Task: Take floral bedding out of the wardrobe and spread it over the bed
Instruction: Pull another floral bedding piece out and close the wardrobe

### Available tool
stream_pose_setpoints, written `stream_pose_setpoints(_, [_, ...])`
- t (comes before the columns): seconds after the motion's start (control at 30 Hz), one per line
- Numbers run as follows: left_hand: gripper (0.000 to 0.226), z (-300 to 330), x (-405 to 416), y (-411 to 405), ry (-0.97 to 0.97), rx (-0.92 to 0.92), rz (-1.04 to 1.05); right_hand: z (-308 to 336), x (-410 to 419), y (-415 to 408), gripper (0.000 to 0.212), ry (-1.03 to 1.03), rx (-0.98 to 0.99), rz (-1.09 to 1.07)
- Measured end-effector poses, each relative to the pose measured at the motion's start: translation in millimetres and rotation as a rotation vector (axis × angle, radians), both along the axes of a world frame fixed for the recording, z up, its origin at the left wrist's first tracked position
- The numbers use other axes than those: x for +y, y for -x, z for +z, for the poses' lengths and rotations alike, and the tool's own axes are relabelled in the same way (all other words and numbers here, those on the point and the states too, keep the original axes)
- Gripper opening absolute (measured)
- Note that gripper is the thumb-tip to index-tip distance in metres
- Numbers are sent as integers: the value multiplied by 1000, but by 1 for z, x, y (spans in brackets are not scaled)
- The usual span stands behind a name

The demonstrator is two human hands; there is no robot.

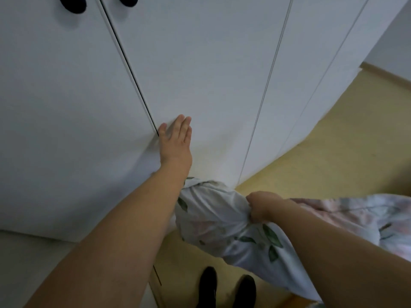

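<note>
The white wardrobe (200, 63) fills the upper view, its doors closed with a thin dark gap between the two left doors. My left hand (175, 141) lies flat with straight fingers against the door beside that gap. The floral bedding (213, 221), white with green leaves and pink blooms, hangs bunched below and trails off to the right. My right hand (262, 206) grips a fold of it at waist height, in front of the wardrobe's lower part.
Two dark round knobs (73, 4) sit at the top of the doors. Yellowish floor (333, 141) stretches to the right of the wardrobe. My dark shoes (226, 287) stand on it just below the hanging bedding. A pale surface lies at lower left.
</note>
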State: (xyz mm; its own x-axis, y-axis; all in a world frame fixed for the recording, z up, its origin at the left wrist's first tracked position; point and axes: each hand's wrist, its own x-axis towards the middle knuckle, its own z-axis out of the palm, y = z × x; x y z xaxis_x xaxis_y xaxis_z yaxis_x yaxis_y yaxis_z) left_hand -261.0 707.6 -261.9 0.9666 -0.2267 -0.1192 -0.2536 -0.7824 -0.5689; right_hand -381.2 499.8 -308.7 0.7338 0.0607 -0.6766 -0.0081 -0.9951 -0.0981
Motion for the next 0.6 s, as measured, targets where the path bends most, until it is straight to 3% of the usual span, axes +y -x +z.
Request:
stream_pose_setpoints(0.13, [86, 4, -18, 6, 174, 154, 32, 3, 0, 0, 36, -15, -68, 39])
stream_pose_setpoints(0.23, [96, 6, -35, 9, 380, 589, -29, 7, -6, 1, 34, -33, -119, 48])
stream_pose_setpoints(0.33, [119, 6, -58, 23, 502, 1021, 110, 16, -21, 4, 30, -66, -191, 28])
stream_pose_setpoints(0.4, [124, 3, -75, 35, 479, 1058, 84, 23, -35, 8, 27, -88, -258, 12])
stream_pose_setpoints(0.47, [117, 0, -89, 42, 412, 981, -1, 28, -50, 11, 27, -113, -323, -13])
stream_pose_setpoints(0.6, [65, 5, -130, 49, 452, 881, -105, 33, -93, 23, 23, -127, -410, -91])
